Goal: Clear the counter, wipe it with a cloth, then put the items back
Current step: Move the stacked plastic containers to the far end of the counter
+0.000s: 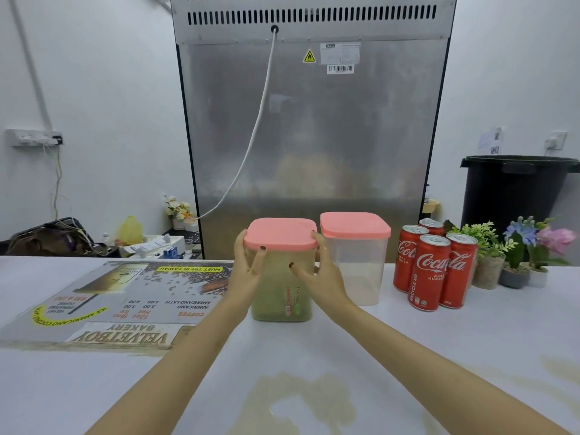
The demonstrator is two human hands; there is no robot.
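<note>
- Head view: the clear square plastic container with pink lid and greenish-brown powder (282, 277) stands near the far edge of the white counter (314, 356).
- The left hand (248, 271) and right hand (317, 274) press its two sides, fingers spread.
- It is nearly full, probably heavy; the smooth walls may slip, so holding low on the sides seems safer than holding the lid.

The black bin (514, 189) runs off the right edge (the fourth cola can (433, 226) mostly hidden behind the others).
</note>
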